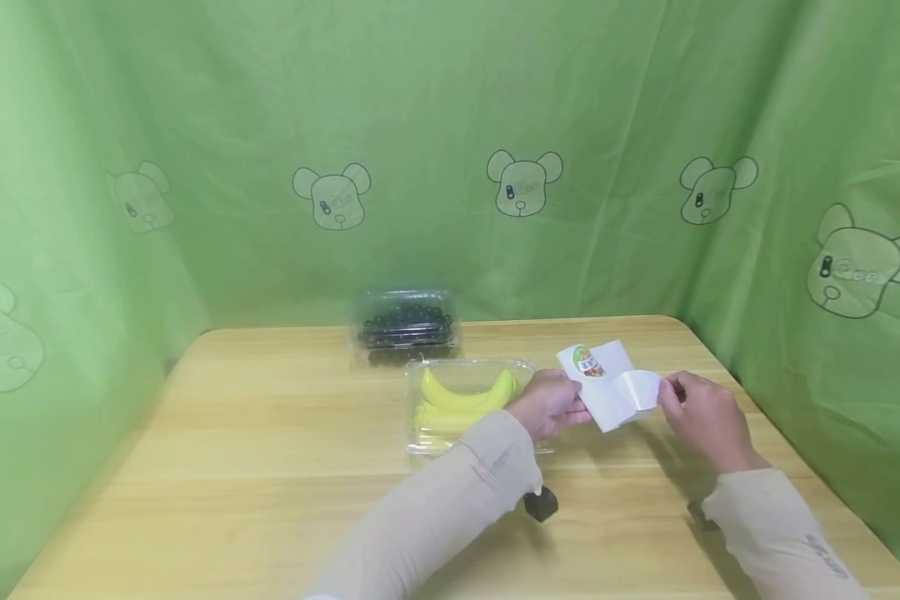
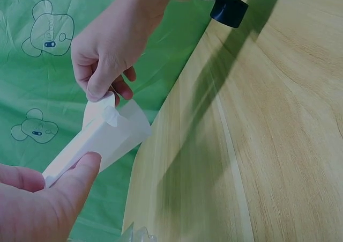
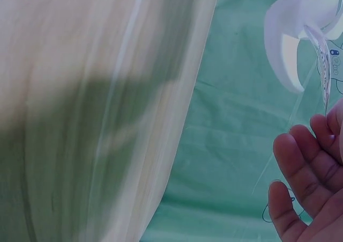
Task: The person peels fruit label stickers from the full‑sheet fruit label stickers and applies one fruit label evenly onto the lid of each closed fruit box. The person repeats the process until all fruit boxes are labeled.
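My left hand (image 1: 547, 404) holds a white sheet of stickers (image 1: 607, 404) above the table, thumb on top in the left wrist view. A round printed sticker (image 1: 588, 362) with green and red on it shows at the sheet's left end. My right hand (image 1: 708, 417) pinches the edge of a sticker (image 2: 100, 107) at the sheet's other end, which stands partly lifted from the backing. In the right wrist view this sticker (image 3: 323, 65) is seen nearly edge-on, with print along it, while the white backing (image 3: 284, 33) curls beside it.
Beside my left hand stands a clear plastic box (image 1: 414, 446) of yellow bananas (image 1: 465, 400). Farther back, another clear box (image 1: 408, 295) holds dark grapes (image 1: 408, 323). The wooden table (image 1: 232, 467) is enclosed by green curtains (image 1: 435, 83) with bear-head drawings.
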`<state>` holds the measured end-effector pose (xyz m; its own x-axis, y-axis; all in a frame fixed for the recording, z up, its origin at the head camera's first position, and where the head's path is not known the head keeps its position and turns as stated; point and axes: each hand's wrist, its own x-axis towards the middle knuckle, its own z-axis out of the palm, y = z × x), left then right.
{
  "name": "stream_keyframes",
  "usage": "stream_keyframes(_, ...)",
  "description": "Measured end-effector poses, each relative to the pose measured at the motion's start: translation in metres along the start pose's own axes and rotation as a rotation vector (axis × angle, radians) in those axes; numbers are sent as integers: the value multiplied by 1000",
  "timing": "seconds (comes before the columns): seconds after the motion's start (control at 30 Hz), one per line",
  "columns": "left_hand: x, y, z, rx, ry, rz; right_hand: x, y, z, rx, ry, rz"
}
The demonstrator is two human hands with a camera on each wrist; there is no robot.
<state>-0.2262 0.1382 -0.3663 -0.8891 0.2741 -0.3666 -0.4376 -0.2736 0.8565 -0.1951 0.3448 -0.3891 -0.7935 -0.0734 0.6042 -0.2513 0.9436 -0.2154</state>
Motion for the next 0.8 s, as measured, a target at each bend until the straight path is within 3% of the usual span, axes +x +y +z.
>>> stream_keyframes(0.8, -3, 0, 0, 15, -3, 4, -3, 8, 0, 7, 2, 37)
